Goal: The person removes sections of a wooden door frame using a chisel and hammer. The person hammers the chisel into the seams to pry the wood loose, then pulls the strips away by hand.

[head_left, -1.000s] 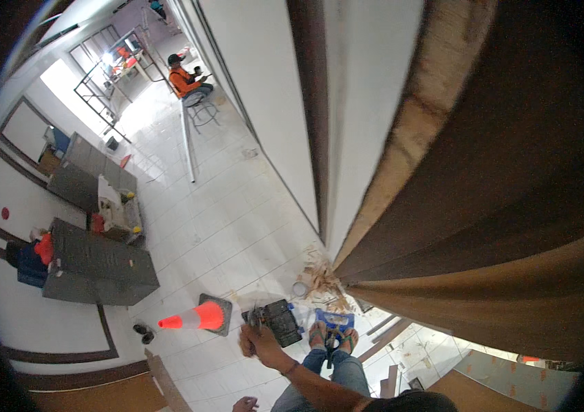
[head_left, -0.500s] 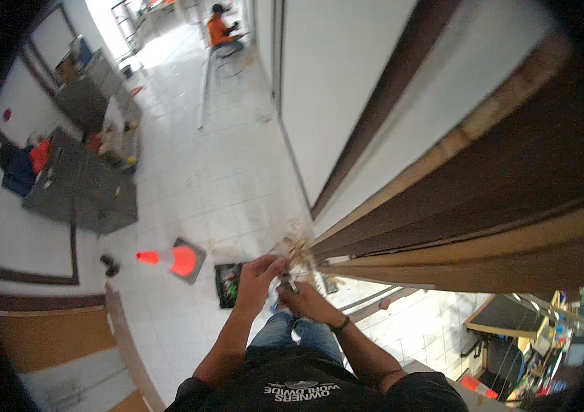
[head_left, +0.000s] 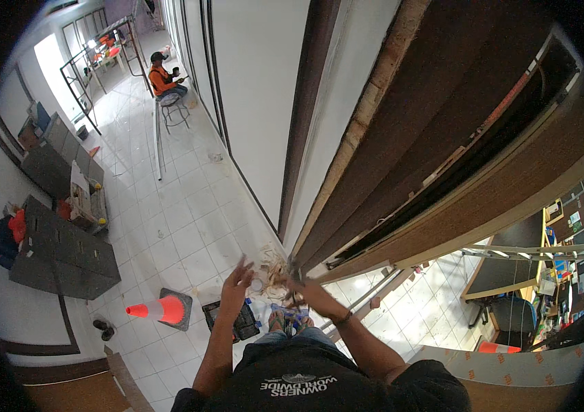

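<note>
My left hand [head_left: 238,280] is raised with its fingers apart and nothing in it, over a black tool case [head_left: 245,324] on the floor. My right hand [head_left: 314,296] is closed around a greyish thing, too blurred to tell its kind, by the foot of the brown door frame [head_left: 354,199]. Splintered wood scraps [head_left: 275,266] lie on the tiles beyond my hands, against the frame's base. A white roll-like ring [head_left: 257,283] rests near them.
An orange traffic cone [head_left: 158,311] stands left of the tool case. Grey cabinets [head_left: 65,250] line the left wall. Farther off, a person in orange [head_left: 163,79] sits on a stool [head_left: 174,112]. Through the opening at right are a desk [head_left: 505,261] and a chair [head_left: 511,319].
My hands were close together at the thing; now my left hand has come away to the left, opened. My right hand still holds on. The view has shifted, showing more of the door frame.
</note>
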The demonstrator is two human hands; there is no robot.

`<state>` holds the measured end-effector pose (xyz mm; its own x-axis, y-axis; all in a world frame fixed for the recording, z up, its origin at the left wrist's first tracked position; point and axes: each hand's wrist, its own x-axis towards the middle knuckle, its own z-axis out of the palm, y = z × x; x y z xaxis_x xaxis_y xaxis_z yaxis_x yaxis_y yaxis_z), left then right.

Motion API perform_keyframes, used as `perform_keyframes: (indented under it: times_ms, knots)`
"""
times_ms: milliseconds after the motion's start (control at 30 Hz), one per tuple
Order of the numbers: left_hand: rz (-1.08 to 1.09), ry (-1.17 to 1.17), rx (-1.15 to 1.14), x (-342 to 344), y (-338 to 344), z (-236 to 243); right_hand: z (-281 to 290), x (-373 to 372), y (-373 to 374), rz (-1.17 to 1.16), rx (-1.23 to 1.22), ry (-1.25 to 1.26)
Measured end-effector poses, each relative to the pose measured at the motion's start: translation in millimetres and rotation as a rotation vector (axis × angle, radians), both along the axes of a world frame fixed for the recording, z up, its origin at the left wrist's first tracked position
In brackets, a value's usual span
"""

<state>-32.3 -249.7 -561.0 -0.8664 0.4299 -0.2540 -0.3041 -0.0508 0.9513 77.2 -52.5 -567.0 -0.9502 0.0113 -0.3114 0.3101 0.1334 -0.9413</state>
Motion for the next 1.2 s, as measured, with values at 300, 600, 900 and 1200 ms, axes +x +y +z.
perform_keyframes:
  times_ms: [300,600,900,1200]
  knots:
    - [-0.357,0.322,-0.911,54,-153,-237,153,-117,35,-0.380,-0.564,0.446]
    - [-0.004,-0.603,-0.717,192,-333,-267,185,-161,49,-0.434,-0.831,0.745]
    - [0.253,-0.638,-0.587,156,-286,-190,183,-176,37,-0.415,-1.024,0.855]
    - [0.193,-0.630,-0.620,135,-263,-167,222,-170,11,-0.474,-1.487,0.769]
